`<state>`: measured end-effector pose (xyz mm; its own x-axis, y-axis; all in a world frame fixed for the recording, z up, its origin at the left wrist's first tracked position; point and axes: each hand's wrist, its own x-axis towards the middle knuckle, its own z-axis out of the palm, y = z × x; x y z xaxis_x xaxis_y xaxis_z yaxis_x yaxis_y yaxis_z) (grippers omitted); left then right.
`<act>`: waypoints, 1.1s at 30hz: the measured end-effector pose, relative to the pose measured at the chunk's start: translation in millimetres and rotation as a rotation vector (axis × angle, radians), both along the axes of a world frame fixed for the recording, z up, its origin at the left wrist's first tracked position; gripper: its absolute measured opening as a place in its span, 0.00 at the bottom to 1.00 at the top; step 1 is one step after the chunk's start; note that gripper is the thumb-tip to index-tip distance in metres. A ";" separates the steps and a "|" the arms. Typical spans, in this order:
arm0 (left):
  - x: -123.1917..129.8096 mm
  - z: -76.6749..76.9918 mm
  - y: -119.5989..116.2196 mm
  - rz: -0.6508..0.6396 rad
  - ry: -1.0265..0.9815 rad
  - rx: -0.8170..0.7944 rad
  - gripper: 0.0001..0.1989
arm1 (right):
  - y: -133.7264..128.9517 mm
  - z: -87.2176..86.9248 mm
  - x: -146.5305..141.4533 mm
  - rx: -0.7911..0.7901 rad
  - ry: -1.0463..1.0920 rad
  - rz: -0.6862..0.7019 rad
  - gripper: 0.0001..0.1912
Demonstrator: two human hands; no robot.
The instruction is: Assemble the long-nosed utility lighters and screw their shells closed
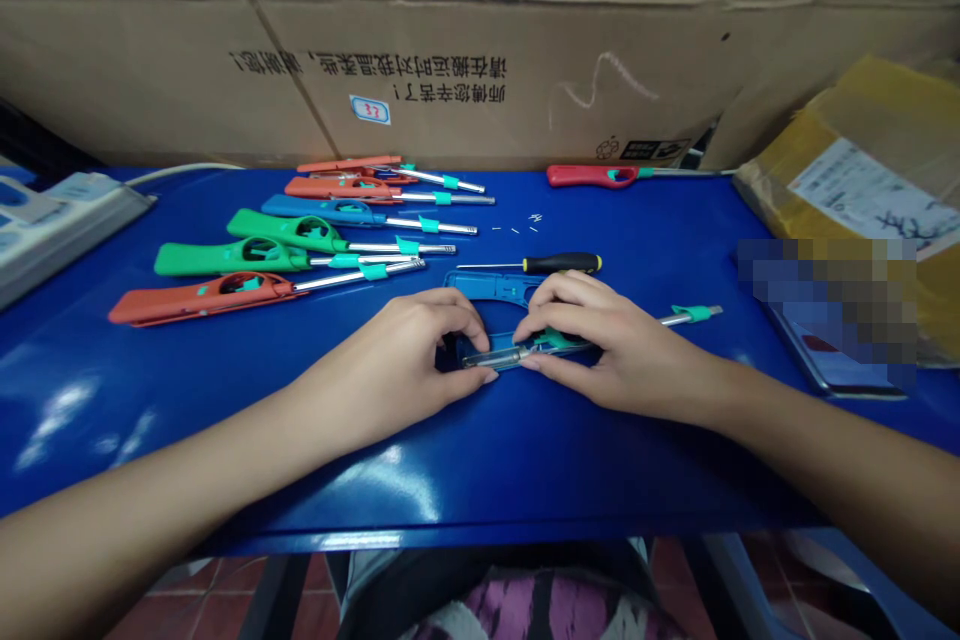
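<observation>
Near the middle of the blue table, an opened blue lighter body (495, 341) lies with a clear tube (491, 358) inside it. My left hand (420, 345) pinches the left end of this body between thumb and fingers. At the tube's right end, my right hand (600, 335) has its fingers closed on the lighter's inner parts. A metal rod (679, 318) with green tape extends to the right from under that hand. Just behind the hands lie a separate blue half shell (491, 286) and a black and yellow screwdriver (562, 264).
Several orange, green and blue lighters (214, 296) lie at the left. A red lighter (592, 176) and small pins (515, 230) lie farther back. A cardboard box (300, 30) stands behind. A power strip (71, 220) is left; a phone (832, 350) and yellow-taped package (847, 130) are right.
</observation>
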<state>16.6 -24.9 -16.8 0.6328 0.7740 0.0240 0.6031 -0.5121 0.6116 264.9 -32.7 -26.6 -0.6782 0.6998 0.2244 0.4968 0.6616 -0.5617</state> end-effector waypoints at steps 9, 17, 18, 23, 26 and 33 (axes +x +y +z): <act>0.9 0.8 -1.9 0.037 -0.014 -0.010 0.06 | -0.1 -2.3 0.5 0.002 -0.044 0.038 0.10; -0.7 1.8 -1.3 0.031 -0.012 0.025 0.12 | 0.0 -4.5 0.0 0.028 -0.067 0.027 0.12; -1.1 2.8 -1.2 0.023 -0.010 0.025 0.12 | -0.1 -4.6 0.3 0.030 -0.064 0.026 0.12; -2.2 6.4 -0.5 -0.014 -0.030 0.003 0.06 | 0.1 -3.8 2.6 0.054 -0.030 0.024 0.13; -1.7 5.8 1.4 -0.011 -0.054 -0.010 0.07 | 1.7 -3.3 4.1 0.094 -0.040 0.041 0.12; -2.6 2.8 8.4 0.036 -0.076 -0.071 0.05 | 3.4 2.2 8.5 0.226 -0.190 0.121 0.14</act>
<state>14.0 -16.5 -14.0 0.6027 0.7978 0.0151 0.5707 -0.4442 0.6907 273.4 -29.3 -24.4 -0.7983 0.5580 0.2266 0.4884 0.8200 -0.2985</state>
